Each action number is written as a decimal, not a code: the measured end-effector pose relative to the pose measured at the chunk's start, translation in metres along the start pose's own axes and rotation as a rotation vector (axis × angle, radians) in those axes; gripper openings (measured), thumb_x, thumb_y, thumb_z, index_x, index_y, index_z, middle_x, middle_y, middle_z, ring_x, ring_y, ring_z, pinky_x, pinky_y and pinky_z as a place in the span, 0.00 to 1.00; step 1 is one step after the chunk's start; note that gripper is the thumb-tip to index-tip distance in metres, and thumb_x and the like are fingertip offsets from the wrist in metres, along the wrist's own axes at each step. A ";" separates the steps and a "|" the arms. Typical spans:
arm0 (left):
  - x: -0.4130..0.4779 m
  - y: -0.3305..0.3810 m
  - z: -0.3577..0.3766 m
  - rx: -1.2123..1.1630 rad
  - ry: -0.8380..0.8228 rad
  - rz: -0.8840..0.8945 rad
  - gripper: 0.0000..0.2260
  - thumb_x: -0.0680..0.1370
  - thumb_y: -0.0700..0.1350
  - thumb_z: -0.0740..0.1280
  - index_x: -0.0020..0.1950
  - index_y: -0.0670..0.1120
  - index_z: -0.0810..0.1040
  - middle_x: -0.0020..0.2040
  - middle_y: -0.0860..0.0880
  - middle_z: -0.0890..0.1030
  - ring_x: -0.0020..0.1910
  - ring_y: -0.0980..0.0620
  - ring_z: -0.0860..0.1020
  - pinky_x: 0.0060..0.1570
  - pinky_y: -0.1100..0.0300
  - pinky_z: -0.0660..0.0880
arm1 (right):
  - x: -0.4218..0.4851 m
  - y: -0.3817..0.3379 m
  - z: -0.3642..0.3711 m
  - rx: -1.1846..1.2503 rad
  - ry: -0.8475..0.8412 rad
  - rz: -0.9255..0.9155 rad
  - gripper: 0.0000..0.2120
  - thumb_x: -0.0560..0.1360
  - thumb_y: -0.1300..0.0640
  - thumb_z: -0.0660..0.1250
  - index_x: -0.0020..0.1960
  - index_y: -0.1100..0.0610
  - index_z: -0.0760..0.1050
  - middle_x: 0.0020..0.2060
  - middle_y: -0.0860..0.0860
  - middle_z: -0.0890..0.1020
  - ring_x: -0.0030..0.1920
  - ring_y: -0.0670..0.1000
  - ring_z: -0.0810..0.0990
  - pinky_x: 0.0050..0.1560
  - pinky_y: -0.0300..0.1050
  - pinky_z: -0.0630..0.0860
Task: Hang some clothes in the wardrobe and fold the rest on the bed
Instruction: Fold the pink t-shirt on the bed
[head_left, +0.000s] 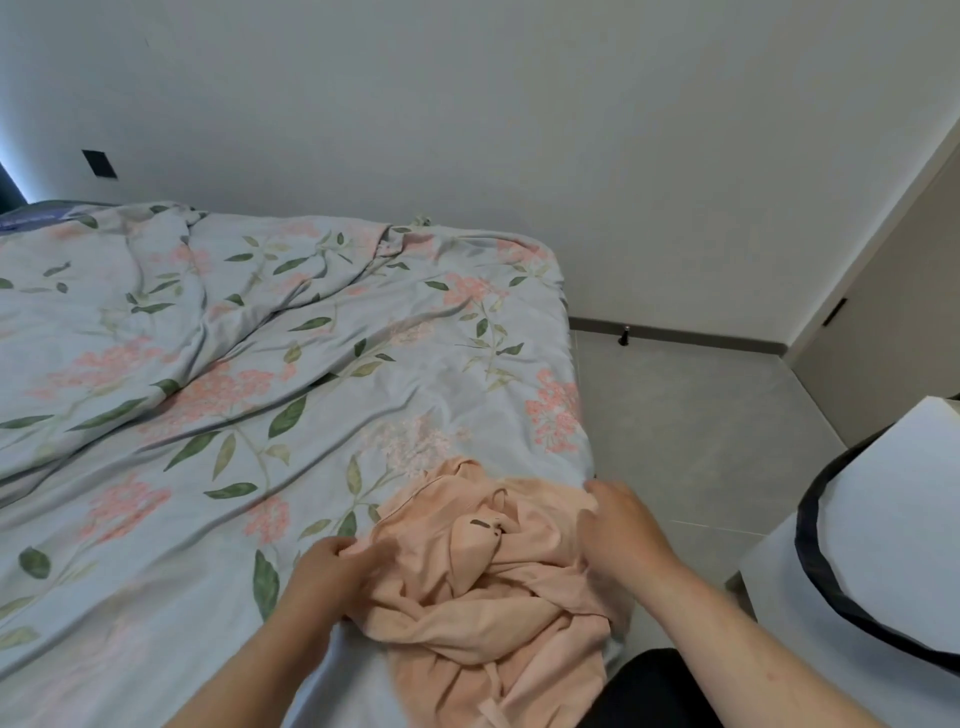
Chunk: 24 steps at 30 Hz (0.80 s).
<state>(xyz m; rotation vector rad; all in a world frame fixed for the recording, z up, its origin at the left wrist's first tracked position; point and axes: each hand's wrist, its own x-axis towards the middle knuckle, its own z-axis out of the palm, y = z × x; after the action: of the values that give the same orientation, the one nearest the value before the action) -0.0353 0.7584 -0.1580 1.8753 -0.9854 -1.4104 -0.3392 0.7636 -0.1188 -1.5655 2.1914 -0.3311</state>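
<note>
A wide bed under a rumpled pale blue duvet printed with pink blossoms and green leaves (234, 364) is filling the left and centre of the view, and everything else is sitting around its near right corner. On that corner a crumpled peach-pink soft cotton garment (467, 587) is lying in a loose heap, partly spilling over the duvet's near edge. The left hand (332, 571) is gripping the garment's left edge, fingers curled into a bunch of the fabric. The right hand (618, 530) is resting on the garment's right side at the duvet's corner, fingers bent down into the cloth; whether it is actually pinching it I cannot tell. Right of the corner, a white hamper with a black rim (883, 545) is standing on the pale tiled floor (691, 415).
</note>
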 end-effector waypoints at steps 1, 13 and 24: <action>-0.005 -0.005 0.005 -0.014 0.003 -0.007 0.16 0.69 0.48 0.79 0.49 0.41 0.80 0.39 0.45 0.84 0.36 0.45 0.81 0.33 0.58 0.73 | 0.002 -0.010 0.007 -0.029 -0.049 -0.104 0.16 0.80 0.59 0.57 0.66 0.60 0.72 0.68 0.57 0.72 0.67 0.57 0.71 0.65 0.46 0.68; -0.015 0.031 -0.020 -0.223 -0.027 0.407 0.11 0.69 0.31 0.74 0.48 0.42 0.82 0.38 0.43 0.83 0.36 0.47 0.78 0.29 0.60 0.75 | 0.021 -0.047 0.005 0.199 -0.196 -0.334 0.09 0.69 0.64 0.63 0.32 0.56 0.69 0.30 0.47 0.75 0.33 0.45 0.71 0.38 0.47 0.70; -0.029 0.081 -0.038 -0.556 -0.367 0.446 0.38 0.50 0.51 0.87 0.53 0.36 0.79 0.45 0.36 0.82 0.41 0.43 0.82 0.40 0.55 0.81 | -0.020 -0.061 -0.059 0.463 -0.471 -0.290 0.09 0.62 0.48 0.69 0.38 0.52 0.75 0.33 0.47 0.72 0.34 0.45 0.69 0.34 0.43 0.63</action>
<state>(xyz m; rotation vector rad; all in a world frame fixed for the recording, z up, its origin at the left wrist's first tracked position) -0.0202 0.7387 -0.0668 0.9488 -0.9696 -1.5653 -0.3098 0.7592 -0.0370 -1.5022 1.4138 -0.4631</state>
